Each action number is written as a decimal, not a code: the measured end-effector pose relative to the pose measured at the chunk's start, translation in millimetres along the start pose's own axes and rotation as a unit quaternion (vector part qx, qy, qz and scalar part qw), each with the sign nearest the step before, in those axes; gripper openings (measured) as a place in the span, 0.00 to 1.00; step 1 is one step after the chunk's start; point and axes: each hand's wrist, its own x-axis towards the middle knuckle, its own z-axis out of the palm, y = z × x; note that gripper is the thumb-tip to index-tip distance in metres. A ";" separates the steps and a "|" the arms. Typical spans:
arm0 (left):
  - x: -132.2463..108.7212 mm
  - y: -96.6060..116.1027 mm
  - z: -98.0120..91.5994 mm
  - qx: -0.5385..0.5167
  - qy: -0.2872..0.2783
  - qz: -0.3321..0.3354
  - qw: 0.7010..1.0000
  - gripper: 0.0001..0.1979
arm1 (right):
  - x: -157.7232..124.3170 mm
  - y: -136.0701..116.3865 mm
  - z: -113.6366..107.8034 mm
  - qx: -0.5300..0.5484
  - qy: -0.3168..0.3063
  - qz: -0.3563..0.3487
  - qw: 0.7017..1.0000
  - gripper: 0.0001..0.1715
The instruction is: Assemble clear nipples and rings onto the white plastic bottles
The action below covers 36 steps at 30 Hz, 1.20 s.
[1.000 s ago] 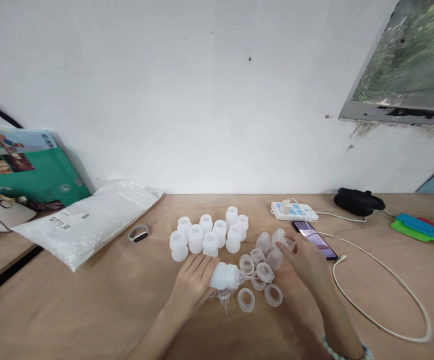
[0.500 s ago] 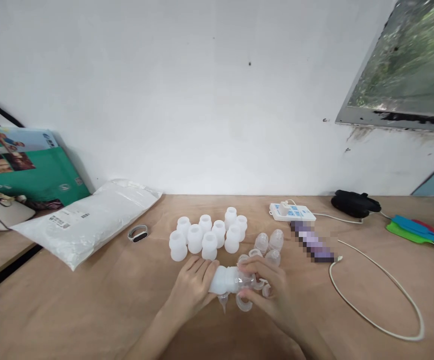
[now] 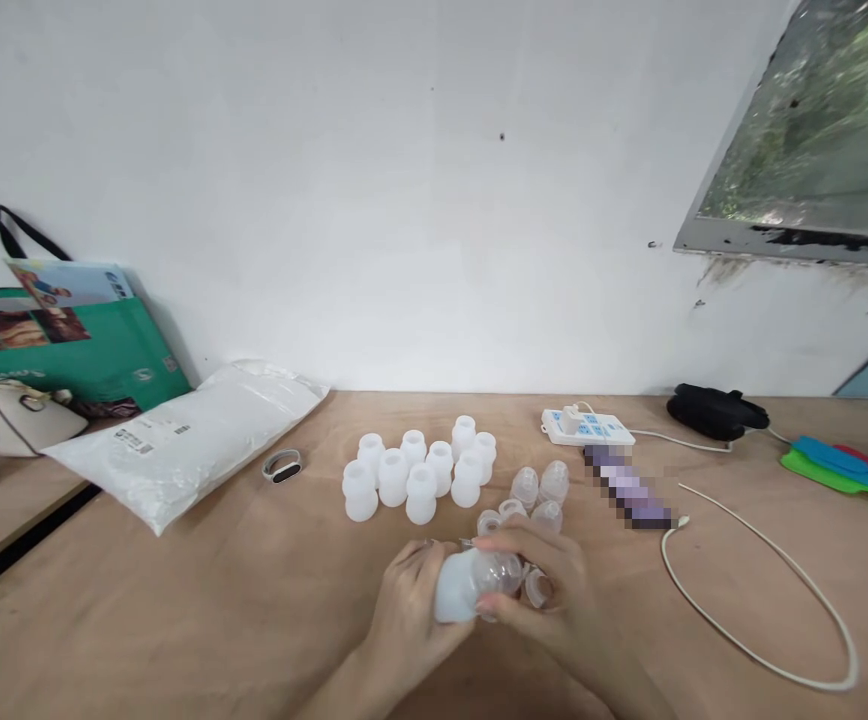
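Note:
My left hand (image 3: 408, 610) is wrapped round a white plastic bottle (image 3: 455, 588) lifted just above the wooden table (image 3: 254, 590). My right hand (image 3: 554, 590) pinches a clear dome cap (image 3: 499, 572) at the bottle's mouth; cap and bottle touch. Behind my hands stand several white bottles (image 3: 419, 468) in a cluster. A few clear caps (image 3: 541, 487) and clear rings (image 3: 492, 520) lie just past my right fingers, partly hidden by them.
A white filled plastic bag (image 3: 186, 440) and a wristband (image 3: 282, 466) lie at the left. A power strip (image 3: 588, 427), a phone (image 3: 627, 487), a looping white cable (image 3: 764, 560), a black pouch (image 3: 715, 411) and coloured tools (image 3: 843, 460) sit at the right. A green bag (image 3: 66, 345) leans on the wall.
My right hand came from the caps at the right to the bottle's mouth with a clear cap. Both hands lifted the bottle a little and drew it nearer to me.

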 end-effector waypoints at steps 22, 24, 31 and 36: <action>-62.2 -98.6 -8.1 0.078 -0.039 -0.310 0.947 0.16 | -7.5 69.2 -13.3 -0.058 0.020 0.123 0.991 0.08; -58.9 -100.2 -10.3 0.107 -0.063 -0.292 0.948 0.17 | -10.2 77.5 -16.4 -0.088 0.012 0.120 0.989 0.09; -44.5 -95.9 -18.0 0.253 -0.132 -0.222 0.932 0.25 | -9.8 96.3 -10.6 -0.213 -0.079 0.110 0.968 0.05; -45.2 -94.1 -24.0 0.296 -0.159 -0.176 0.925 0.26 | -2.5 95.8 4.4 -0.260 -0.153 0.080 0.950 0.08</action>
